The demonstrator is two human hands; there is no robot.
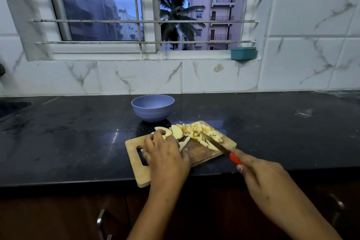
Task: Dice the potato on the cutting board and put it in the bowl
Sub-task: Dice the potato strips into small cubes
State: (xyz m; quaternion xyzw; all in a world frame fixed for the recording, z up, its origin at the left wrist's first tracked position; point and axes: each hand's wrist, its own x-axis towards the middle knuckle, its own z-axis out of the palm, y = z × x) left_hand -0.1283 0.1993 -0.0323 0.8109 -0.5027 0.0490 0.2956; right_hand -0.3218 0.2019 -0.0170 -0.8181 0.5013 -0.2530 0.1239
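right grip [261, 179] clasps knife [215, 142]; left grip [165, 154] holds pale potato slices [176, 131], dice [198, 132] beside

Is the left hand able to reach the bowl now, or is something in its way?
Probably yes. The bowl stands just behind the board, and nothing tall lies between it and the left hand. That hand holds slices, which it would first release.

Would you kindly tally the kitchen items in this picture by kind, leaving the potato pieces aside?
Bowl: 1
Cutting board: 1
Knife: 1, in the right hand
Tub on the window sill: 1
Total: 4
The left hand holds potato slices on the board; they are not counted.
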